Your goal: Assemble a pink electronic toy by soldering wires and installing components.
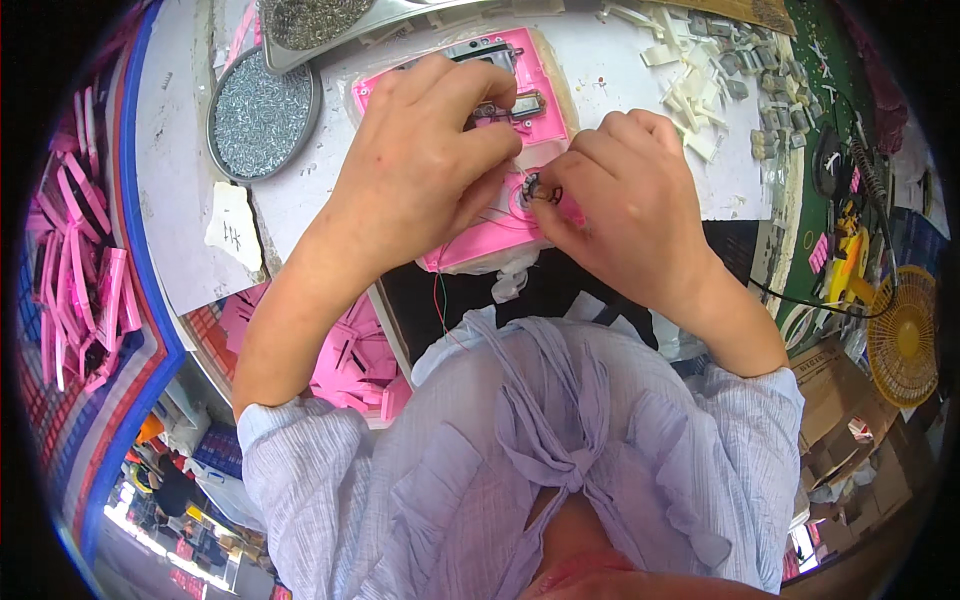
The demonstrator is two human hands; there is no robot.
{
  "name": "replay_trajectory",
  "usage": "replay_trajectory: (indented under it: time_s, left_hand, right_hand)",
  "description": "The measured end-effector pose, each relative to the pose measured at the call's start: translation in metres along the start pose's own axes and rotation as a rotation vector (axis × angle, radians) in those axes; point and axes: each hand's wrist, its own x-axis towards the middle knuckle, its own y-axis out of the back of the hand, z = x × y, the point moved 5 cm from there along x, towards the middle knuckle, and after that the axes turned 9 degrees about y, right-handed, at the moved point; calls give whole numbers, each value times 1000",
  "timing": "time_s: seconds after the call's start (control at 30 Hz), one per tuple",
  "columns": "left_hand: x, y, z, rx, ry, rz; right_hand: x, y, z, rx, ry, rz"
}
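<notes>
A pink plastic housing [490,238] lies on the table in front of me, with a dark part along its far end and a small silver metal part [527,106] set in it. My left hand [425,150] is over its left side, fingers curled and closed; their tips are partly hidden, so what they grip does not show. At the housing's near right, my right hand [625,195] pinches a small round black part [538,188] between thumb and fingers. Thin red and green wires [440,295] hang from the housing's near edge.
A round dish of small silver screws [265,115] stands at the left, beside a metal tray [335,45] of small parts. White and grey plastic pieces [700,75] are strewn at the far right. Pink pieces [355,355] fill a box below; more pink strips [80,260] lie far left.
</notes>
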Motion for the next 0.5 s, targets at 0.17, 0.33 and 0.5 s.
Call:
replay_trajectory:
  time_s: [0.17, 0.33, 0.5]
  left_hand:
    - [-10, 5, 5, 3, 58, 32]
    - [-37, 8, -3, -13, 178, 185]
    - [-57, -3, -3, -50, 225, 225]
  right_hand:
    - [-1, -8, -5, -24, 46, -48]
    - [-2, -13, -7, -10, 69, -63]
    - [-3, -16, -3, 58, 57, -97]
